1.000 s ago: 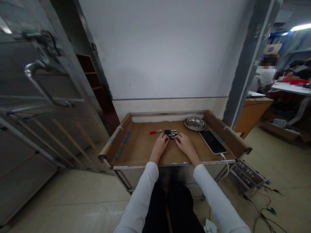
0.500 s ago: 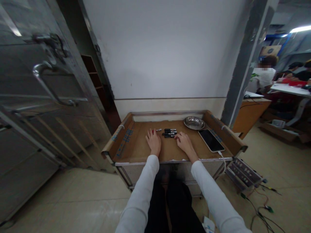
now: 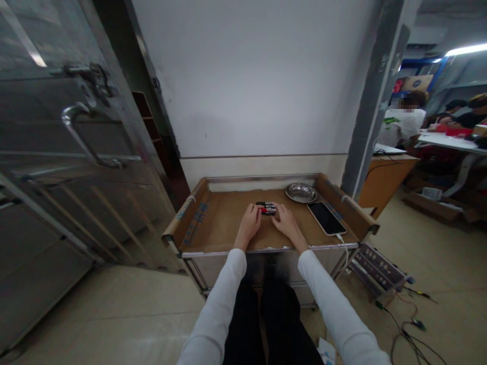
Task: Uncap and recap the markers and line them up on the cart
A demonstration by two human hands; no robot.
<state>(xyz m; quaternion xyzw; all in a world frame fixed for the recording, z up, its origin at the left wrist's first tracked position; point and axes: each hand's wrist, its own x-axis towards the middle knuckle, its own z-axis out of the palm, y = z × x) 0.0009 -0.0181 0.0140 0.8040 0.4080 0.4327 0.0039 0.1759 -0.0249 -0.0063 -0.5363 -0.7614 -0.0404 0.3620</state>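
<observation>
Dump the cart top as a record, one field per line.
left hand: left hand, fingers at the left end of the markers
right hand: right hand, fingers at their right end
markers: red marker beside black markers; exact count unclear
dish: metal dish, behind the phone
phone: phone, screen dark, white cable attached
surface: cardboard lining

Cart top [image 3: 224, 225]: markers [image 3: 268, 209] lie in a group near the middle, between left hand [image 3: 250, 222] and right hand [image 3: 285, 222]. Dish [image 3: 301, 192] sits behind and right of the markers. Phone [image 3: 326, 219] lies before the dish, toward the right side; its cable [image 3: 346, 249] passes over the front edge. Wall [image 3: 247, 81] behind cart; door [image 3: 49, 126] to the left; electrical unit [image 3: 376, 268] on floor [image 3: 137, 314], right of cart.
</observation>
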